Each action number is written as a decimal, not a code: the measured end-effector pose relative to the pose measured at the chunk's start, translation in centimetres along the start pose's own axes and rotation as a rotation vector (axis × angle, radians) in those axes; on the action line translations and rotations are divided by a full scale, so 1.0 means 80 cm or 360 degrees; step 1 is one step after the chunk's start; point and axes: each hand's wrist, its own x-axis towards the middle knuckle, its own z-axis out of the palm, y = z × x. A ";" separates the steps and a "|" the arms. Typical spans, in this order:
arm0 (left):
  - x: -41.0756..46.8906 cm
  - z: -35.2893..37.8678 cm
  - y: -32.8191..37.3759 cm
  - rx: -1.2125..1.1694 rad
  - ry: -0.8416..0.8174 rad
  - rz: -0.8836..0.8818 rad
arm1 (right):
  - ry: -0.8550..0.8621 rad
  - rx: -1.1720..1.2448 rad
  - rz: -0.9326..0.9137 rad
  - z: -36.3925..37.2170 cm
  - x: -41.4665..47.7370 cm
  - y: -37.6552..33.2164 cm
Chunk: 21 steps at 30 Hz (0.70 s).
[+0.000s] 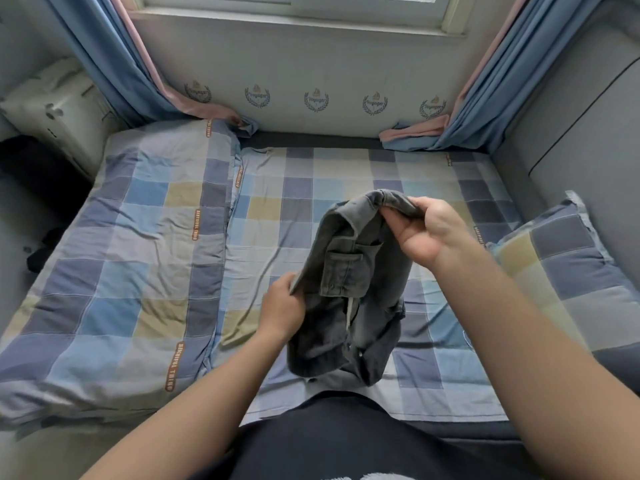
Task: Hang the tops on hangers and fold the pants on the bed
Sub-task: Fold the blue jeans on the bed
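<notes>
Item: grey denim garment [346, 306], held above bed [145, 271], lower end apparently touching it.
Left hand [282, 306]: pinches side edge, fingers curled.
Right hand [427, 233]: grips top fold, fingers curled over.
Handling: likely soft but weighty, with thick seams; best gripped at the edges.

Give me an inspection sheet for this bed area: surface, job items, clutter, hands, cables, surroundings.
Surface: bed under a wrinkled checked sheet.
Job's things: grey garment with a flap pocket, lifted, lower end on the sheet; no hangers seen.
Clutter: folded checked quilt at left; pillow at right; dark cloth beyond the left edge.
Hands: left hand grips the garment's side edge; right hand grips its top.
Cables: nothing seen.
Surroundings: blue and pink curtains, window above.
</notes>
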 end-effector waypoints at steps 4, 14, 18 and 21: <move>0.016 -0.022 0.020 -0.0157 0.0055 0.0092 | 0.0256 -0.0226 0.0060 -0.053 0.023 0.008; 0.011 -0.038 0.099 0.0188 -0.0242 0.0270 | -0.0719 -0.2055 -0.0190 -0.094 -0.017 0.104; 0.009 -0.046 0.110 0.0252 -0.0436 0.0296 | -0.0487 -0.2393 -0.0573 -0.087 -0.014 0.146; 0.011 -0.052 0.102 0.0248 -0.0451 0.0319 | -0.0414 -0.2532 -0.0738 -0.086 -0.004 0.146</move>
